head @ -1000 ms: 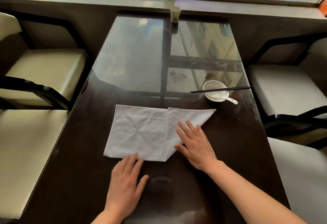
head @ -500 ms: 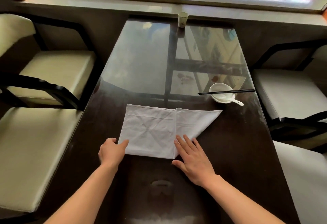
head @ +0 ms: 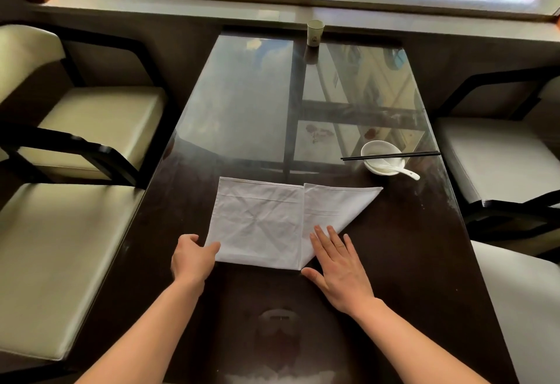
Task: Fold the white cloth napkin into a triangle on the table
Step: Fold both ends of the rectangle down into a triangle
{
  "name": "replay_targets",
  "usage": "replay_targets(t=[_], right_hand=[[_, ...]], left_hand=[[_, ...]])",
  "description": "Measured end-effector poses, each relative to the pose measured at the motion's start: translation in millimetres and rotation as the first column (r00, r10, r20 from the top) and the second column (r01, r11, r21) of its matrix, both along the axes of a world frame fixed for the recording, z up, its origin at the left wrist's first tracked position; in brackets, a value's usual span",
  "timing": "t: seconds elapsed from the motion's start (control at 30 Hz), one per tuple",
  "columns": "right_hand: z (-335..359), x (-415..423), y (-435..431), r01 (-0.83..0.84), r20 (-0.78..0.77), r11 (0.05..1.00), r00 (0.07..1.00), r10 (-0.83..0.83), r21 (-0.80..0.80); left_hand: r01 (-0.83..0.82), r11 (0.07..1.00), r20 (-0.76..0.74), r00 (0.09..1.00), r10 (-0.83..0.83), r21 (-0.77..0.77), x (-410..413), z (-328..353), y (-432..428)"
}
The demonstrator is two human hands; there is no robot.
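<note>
The white cloth napkin (head: 263, 223) lies flat on the dark glass-topped table (head: 400, 250), near me. Its right part is folded over into a slanted flap that ends in a point at the right. My left hand (head: 192, 259) pinches the napkin's near left corner, thumb on top of the cloth. My right hand (head: 338, 268) lies flat with fingers spread, its fingertips pressing the folded flap near the bottom fold, its palm on the table.
A white bowl (head: 380, 158) with a white spoon and black chopsticks (head: 391, 155) across it sits at the table's right side. A paper cup (head: 315, 33) stands at the far edge by the window sill. Cream-cushioned chairs (head: 75, 129) flank both sides.
My left hand moved from the napkin's near edge to its near left corner and closed on it. My right hand slid slightly toward me along the flap. The camera tilted.
</note>
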State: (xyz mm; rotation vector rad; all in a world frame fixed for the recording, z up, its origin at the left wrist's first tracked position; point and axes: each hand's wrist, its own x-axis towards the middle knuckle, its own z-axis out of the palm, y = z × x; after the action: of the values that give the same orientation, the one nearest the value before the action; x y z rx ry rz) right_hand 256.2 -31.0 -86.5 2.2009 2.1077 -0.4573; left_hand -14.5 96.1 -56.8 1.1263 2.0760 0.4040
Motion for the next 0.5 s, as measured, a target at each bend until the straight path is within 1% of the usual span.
replay_targets(t=[0.13, 0.2, 0.23, 0.3, 0.4, 0.5], right_hand=[[0.1, -0.6, -1.5, 0.005, -0.007, 1.000, 1.000, -0.005, -0.016], [2.4, -2.1, -2.5, 0.018, -0.028, 1.000, 0.999, -0.018, 0.018], [4.2, -3.8, -3.2, 0.023, -0.037, 0.998, 0.999, -0.021, 0.057], [7.6, -10.1, -4.5, 0.014, -0.067, 0.981, 0.998, -0.001, 0.196], [6.4, -25.4, -0.7, -0.005, -0.112, 0.927, 0.992, 0.051, 0.375], [9.7, -42.7, 8.0, 0.006, -0.138, 0.916, 0.989, 0.053, 0.400]], left_hand=[[-0.116, 0.993, 0.155, 0.981, 0.119, -0.028, -2.1, -3.0, -2.6], [-0.176, 0.984, 0.215, 0.960, 0.178, -0.029, -3.9, -3.9, -3.3], [-0.196, 0.980, 0.240, 0.951, 0.197, -0.029, -4.6, -3.7, -3.5], [-0.234, 0.971, 0.307, 0.922, 0.234, -0.039, -5.1, -2.8, -2.6], [-0.297, 0.953, 0.440, 0.850, 0.291, -0.057, -3.0, 1.4, 1.7], [-0.308, 0.951, 0.553, 0.787, 0.274, -0.034, 3.8, 10.7, 5.8]])
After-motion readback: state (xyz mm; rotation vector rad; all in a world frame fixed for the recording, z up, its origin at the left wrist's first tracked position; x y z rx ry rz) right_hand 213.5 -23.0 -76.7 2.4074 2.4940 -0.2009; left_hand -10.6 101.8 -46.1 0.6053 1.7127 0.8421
